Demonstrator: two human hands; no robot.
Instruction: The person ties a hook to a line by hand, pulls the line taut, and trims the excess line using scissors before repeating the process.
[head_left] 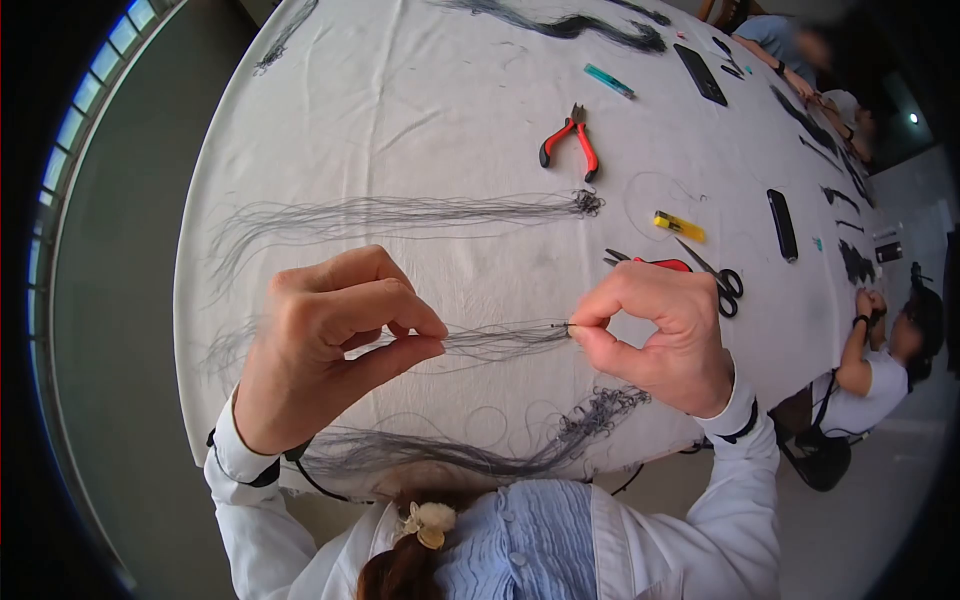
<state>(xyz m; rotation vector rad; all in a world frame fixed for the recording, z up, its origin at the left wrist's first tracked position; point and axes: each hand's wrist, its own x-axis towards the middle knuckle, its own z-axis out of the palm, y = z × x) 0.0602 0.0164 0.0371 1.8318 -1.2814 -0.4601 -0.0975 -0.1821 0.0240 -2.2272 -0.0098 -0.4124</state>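
Thumb and forefinger of my left hand are pinched together on what looks like a fine dark strand. My right hand pinches a short, thin black piece at its fingertips; its exact kind is too small to tell. Between and below the hands lies a bundle of fine dark strands, like hair or thread. Above it stretches a similar bundle with a curled, knotted right end. Closer to my body is a thicker grey-black bundle with curly ends. Partly behind my right hand are red-handled pliers.
Scissors lie beside my right hand, near a yellow lighter. Farther up are open red-and-black pliers, a teal lighter and a phone. Another black phone lies right. People sit along the table's right side.
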